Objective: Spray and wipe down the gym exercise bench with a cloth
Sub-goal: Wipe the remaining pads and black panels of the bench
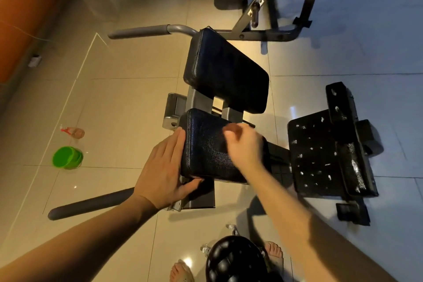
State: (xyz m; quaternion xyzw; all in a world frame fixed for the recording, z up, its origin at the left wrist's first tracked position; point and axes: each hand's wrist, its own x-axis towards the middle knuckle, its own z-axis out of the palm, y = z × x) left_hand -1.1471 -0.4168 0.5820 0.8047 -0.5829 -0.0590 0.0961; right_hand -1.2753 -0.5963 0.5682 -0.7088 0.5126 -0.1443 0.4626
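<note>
Green bucket mid-left, contents unseen, spray bottle above it. Cracked black bench pad centre; left hand flat on its edge, right hand curled above, blurred, grip unclear

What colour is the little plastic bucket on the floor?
The small plastic bucket is bright green; head view.

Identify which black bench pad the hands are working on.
The nearer pad: left hand braces its edge, right hand is over its top. The farther pad is untouched.

There are 2 black cushions, 2 hands, 1 green bucket, 1 spray bottle and 2 grey handles.
</note>
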